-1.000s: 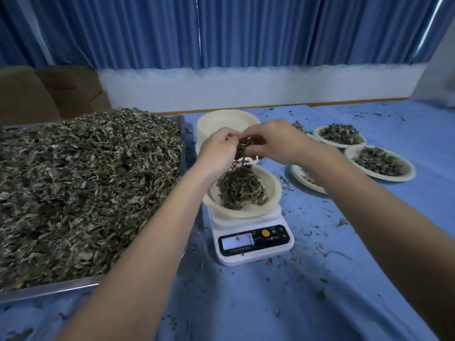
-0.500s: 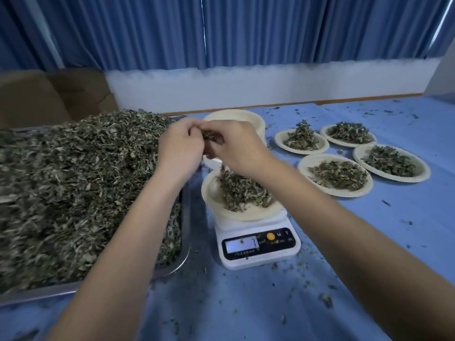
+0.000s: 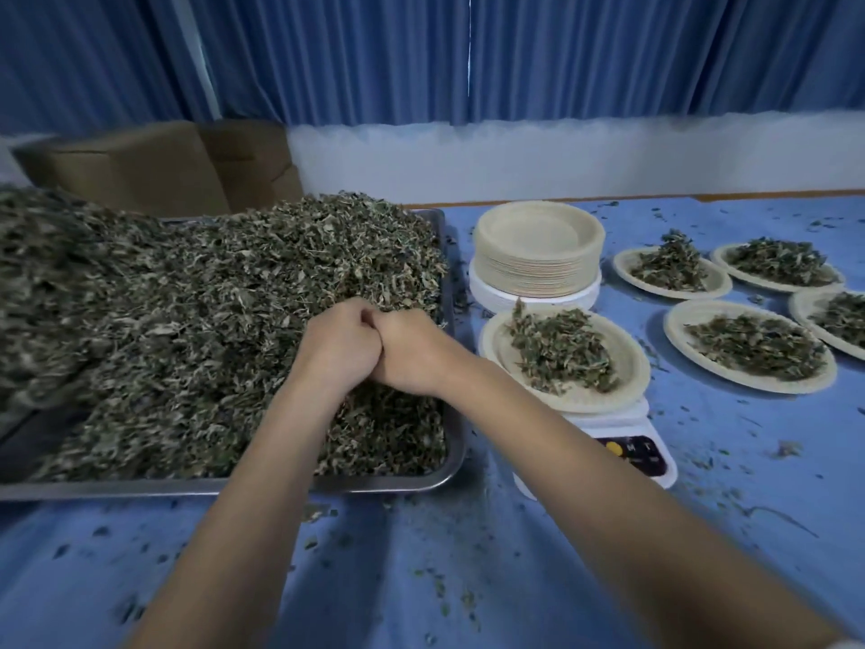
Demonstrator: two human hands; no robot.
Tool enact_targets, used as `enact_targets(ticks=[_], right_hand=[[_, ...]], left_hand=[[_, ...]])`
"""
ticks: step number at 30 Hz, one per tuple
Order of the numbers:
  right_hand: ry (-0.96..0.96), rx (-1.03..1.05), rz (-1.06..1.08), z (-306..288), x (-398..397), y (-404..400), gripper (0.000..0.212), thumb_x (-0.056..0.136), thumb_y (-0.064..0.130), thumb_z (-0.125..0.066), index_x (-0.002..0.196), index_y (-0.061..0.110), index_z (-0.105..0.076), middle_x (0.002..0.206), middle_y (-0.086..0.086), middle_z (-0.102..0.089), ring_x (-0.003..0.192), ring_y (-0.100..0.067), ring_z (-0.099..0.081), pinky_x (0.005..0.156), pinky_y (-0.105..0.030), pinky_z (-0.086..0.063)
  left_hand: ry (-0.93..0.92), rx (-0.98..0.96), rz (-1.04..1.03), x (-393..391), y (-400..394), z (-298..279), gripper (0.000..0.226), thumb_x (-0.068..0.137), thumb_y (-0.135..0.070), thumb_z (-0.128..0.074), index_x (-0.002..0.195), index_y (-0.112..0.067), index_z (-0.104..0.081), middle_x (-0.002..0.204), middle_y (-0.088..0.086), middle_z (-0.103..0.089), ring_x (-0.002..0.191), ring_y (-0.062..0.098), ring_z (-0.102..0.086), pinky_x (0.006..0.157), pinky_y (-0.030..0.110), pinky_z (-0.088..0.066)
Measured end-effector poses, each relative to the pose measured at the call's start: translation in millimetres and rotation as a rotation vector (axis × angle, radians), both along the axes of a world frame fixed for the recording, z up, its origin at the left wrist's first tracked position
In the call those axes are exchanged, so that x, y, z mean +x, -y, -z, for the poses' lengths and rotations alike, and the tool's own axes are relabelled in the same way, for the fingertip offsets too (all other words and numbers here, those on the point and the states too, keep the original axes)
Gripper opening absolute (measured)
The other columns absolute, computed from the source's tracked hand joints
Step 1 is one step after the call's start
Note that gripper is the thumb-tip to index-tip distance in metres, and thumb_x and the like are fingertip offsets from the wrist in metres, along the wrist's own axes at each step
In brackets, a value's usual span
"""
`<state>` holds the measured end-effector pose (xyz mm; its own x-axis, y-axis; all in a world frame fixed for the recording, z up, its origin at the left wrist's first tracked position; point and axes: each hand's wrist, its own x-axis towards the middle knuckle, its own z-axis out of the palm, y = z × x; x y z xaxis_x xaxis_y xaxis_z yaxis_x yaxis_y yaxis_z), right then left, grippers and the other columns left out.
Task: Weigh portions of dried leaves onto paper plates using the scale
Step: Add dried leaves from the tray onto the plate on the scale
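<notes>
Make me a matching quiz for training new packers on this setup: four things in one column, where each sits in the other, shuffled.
Things:
1. hands
2. scale
3. plate stack
4. box

Places:
A. behind the tray
B. under a filled plate
C. over the leaves in the tray
D. behind the scale

Pairs: 1-C, 2-B, 3-D, 4-A

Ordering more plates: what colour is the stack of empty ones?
Pale beige, stack of empty plates, clearest in the head view.
</notes>
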<state>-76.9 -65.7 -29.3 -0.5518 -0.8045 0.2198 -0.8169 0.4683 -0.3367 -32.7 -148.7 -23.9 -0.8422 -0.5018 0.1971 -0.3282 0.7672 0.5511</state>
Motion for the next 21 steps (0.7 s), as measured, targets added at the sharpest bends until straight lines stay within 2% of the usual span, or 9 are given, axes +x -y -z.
enact_targets(ticks=[4, 8, 10, 12, 15, 18, 21], right_hand=[[-0.038, -0.008, 0.029, -10, -8, -13, 0.039, 0.085, 0.013, -0.051, 0.122, 0.001, -0.050, 0.108, -0.018, -0.064, 0.099, -0.035, -0.059, 0.077, -0.032, -0.042], [-0.076, -0.128, 0.120, -24, -23, -49, 0.037, 0.082, 0.009, -0.054, 0.118, 0.002, -0.054, 0.109, -0.018, -0.066, 0.101, -0.034, -0.060, 0.078, -0.030, -0.041], [-0.051, -0.204, 0.170, -30, -31, -76, 0.037, 0.079, 0.007, -0.056, 0.116, 0.003, -0.057, 0.107, -0.017, -0.067, 0.100, -0.032, -0.061, 0.078, -0.030, -0.041], [0.038, -0.308, 0.219, -32, -39, -107, 0.038, 0.078, 0.006, -0.057, 0.116, 0.008, -0.061, 0.107, -0.012, -0.068, 0.100, -0.024, -0.061, 0.075, -0.021, -0.040], [0.132, -0.394, 0.385, -24, -54, -153, 0.032, 0.085, 0.022, -0.060, 0.117, 0.016, -0.062, 0.112, -0.001, -0.068, 0.105, -0.014, -0.061, 0.084, -0.014, -0.039], [0.213, -0.316, 0.535, -3, -68, -184, 0.044, 0.092, 0.041, -0.048, 0.130, 0.017, -0.051, 0.133, -0.001, -0.054, 0.122, -0.015, -0.049, 0.093, -0.021, -0.034], [0.328, -0.299, 0.598, 19, -71, -192, 0.058, 0.094, 0.050, -0.035, 0.141, 0.015, -0.035, 0.148, -0.004, -0.036, 0.135, -0.021, -0.034, 0.106, -0.034, -0.028]], left_hand=[[-0.117, 0.092, 0.004, -8, -14, -7, 0.037, 0.086, -0.005, -0.038, 0.109, -0.017, -0.064, 0.112, 0.013, -0.066, 0.103, 0.032, -0.057, 0.075, 0.028, -0.036], [-0.254, 0.150, 0.076, -27, -51, -19, 0.036, 0.086, -0.005, -0.037, 0.108, -0.016, -0.064, 0.112, 0.012, -0.066, 0.104, 0.029, -0.057, 0.079, 0.028, -0.039], [-0.295, 0.200, 0.156, -40, -74, -23, 0.035, 0.087, -0.006, -0.038, 0.112, -0.014, -0.061, 0.115, 0.012, -0.063, 0.107, 0.028, -0.055, 0.082, 0.029, -0.038], [-0.276, 0.270, 0.242, -53, -97, -24, 0.035, 0.090, -0.010, -0.038, 0.121, -0.014, -0.054, 0.122, 0.012, -0.059, 0.113, 0.027, -0.053, 0.090, 0.030, -0.039], [-0.182, 0.414, 0.248, -68, -119, -12, 0.037, 0.096, -0.030, -0.036, 0.128, -0.016, -0.048, 0.130, 0.009, -0.054, 0.119, 0.027, -0.049, 0.091, 0.035, -0.038], [-0.134, 0.470, 0.100, -75, -123, 9, 0.049, 0.095, -0.042, -0.033, 0.129, -0.010, -0.046, 0.130, 0.014, -0.052, 0.117, 0.032, -0.049, 0.085, 0.036, -0.037], [-0.118, 0.511, 0.027, -75, -128, 23, 0.052, 0.095, -0.041, -0.032, 0.134, -0.006, -0.040, 0.135, 0.016, -0.047, 0.119, 0.034, -0.047, 0.085, 0.037, -0.037]])
